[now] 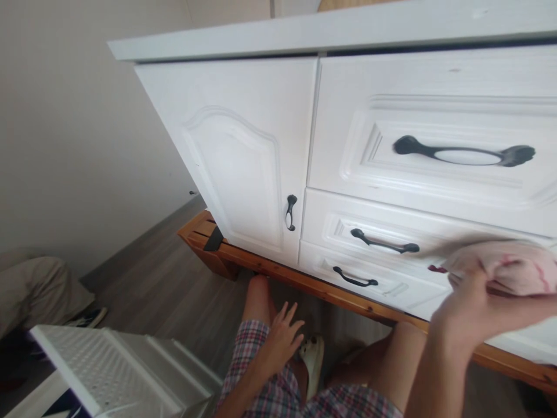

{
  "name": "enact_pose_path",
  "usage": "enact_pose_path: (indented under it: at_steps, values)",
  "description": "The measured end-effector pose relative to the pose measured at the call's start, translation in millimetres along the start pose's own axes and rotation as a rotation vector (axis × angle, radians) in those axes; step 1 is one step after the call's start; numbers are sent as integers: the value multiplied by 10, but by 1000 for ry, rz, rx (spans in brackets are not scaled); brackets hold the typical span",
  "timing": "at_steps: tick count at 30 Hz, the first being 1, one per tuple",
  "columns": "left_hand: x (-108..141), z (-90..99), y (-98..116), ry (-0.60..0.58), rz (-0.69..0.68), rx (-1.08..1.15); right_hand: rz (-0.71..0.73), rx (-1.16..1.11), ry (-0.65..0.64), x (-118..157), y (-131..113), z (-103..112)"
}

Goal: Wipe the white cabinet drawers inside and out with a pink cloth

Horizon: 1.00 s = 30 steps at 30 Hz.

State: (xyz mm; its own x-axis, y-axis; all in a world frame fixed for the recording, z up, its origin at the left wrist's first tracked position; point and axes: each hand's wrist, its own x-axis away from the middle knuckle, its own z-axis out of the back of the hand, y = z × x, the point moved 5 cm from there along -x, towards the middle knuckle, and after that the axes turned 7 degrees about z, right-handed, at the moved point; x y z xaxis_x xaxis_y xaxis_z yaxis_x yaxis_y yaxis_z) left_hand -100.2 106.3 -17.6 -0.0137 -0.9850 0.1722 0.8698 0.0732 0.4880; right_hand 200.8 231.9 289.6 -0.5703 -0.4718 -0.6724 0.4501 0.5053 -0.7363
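Note:
A pale pink cloth with red marks point(517, 268) is bunched in my right hand point(472, 302), against the front of the white cabinet point(243, 168), right of the middle drawer's dark handle point(385, 242). My fingers are partly hidden behind the cloth. Low in the middle, my left hand point(282, 339) hovers over my thigh in plaid shorts, its fingers spread and nothing in it. Above, the top drawer carries a larger dark handle with a white centre point(465, 154). The left door has a small handle point(290, 213).
The cabinet stands on an orange-brown wooden bench point(278, 273). A white perforated plastic piece point(108, 371) is at the lower left. Beyond it, another person's trousered leg point(39, 290) and dark shoe rest near the wall. My pale clog point(313, 360) is on the floor.

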Motion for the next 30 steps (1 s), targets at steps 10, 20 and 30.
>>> enact_pose_path:
  at_steps: [10, 20, 30]
  values:
    - [15, -335, -1205, 380, 489, -291, 402, 246, -149, 865, -659, -1486]
    - [-39, -552, -1339, 397, 580, -442, 744, 341, -281, 1833, -328, -1991]
    - [-39, -567, -1362, 415, 567, -420, 614, 401, -222, 1719, 808, -1175]
